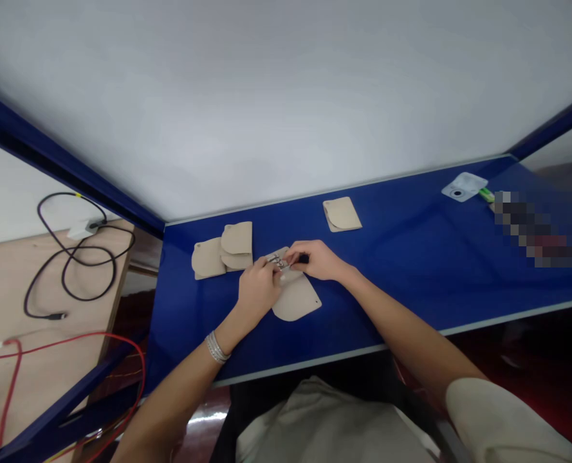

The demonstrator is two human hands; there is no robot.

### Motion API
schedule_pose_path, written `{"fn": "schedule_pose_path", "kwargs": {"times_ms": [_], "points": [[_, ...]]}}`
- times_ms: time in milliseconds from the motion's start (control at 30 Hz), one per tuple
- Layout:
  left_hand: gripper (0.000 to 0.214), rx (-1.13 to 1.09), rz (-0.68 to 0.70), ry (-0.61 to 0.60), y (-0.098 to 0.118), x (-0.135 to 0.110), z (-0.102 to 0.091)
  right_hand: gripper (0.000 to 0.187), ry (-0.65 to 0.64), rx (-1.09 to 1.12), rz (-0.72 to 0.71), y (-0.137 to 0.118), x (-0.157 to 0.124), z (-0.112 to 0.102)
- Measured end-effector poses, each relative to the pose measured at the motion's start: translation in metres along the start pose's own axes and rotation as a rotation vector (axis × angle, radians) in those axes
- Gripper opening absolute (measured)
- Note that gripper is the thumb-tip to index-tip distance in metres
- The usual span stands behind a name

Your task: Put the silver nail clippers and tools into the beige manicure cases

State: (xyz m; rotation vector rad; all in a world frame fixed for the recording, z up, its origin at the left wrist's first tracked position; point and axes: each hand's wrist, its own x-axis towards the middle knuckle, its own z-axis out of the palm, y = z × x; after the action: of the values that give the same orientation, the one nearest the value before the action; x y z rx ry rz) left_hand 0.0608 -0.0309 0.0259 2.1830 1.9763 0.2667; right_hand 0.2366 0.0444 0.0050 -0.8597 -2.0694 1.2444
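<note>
An unfolded beige key case point(297, 299) lies on the blue table in front of me, its rounded flap toward me. A row of small metal key hooks point(276, 260) shows at its upper part, between my hands. My left hand point(259, 285) is closed on the case's left side, fingertips at the hooks. From the right, my right hand point(318, 260) pinches at the same hooks; what its fingertips hold is too small to make out. Two folded beige cases point(209, 258) point(237, 244) overlap left of my hands. Another folded case point(342, 214) lies farther back, to the right.
The blue table point(401, 257) ends at a pale wall point(314, 109). At its right end are a clear plastic piece point(465, 186), a green item point(486, 195) and a blurred-out patch. On the left, a wooden table point(6, 270) bears a black cable point(64, 283) and a red cable point(13, 386).
</note>
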Motion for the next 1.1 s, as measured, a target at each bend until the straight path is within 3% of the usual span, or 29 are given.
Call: {"fn": "schedule_pose_path", "kwargs": {"times_ms": [200,467,767,867,1000,1100], "points": [[0.018,-0.034,-0.115,0.023,0.004,-0.002,0.003,0.022,0.001,0.019,0.017,0.000,0.000,0.000],[0.020,0.028,-0.020,0.131,0.004,-0.004,0.005,0.027,0.034,0.041,0.006,0.002,0.000,0.002],[0.017,0.026,-0.035,0.101,0.005,-0.001,0.005,0.025,0.028,0.071,0.004,0.003,0.001,0.004],[0.012,-0.019,-0.054,0.101,0.003,0.000,0.004,0.020,0.101,0.082,-0.010,0.003,0.001,-0.007],[0.003,-0.096,-0.076,0.116,0.002,0.001,0.003,0.019,0.335,-0.058,0.035,0.005,-0.001,-0.037],[0.003,-0.131,-0.071,0.118,0.001,0.001,0.003,0.017,0.231,-0.203,0.136,0.009,-0.005,-0.052]]}}
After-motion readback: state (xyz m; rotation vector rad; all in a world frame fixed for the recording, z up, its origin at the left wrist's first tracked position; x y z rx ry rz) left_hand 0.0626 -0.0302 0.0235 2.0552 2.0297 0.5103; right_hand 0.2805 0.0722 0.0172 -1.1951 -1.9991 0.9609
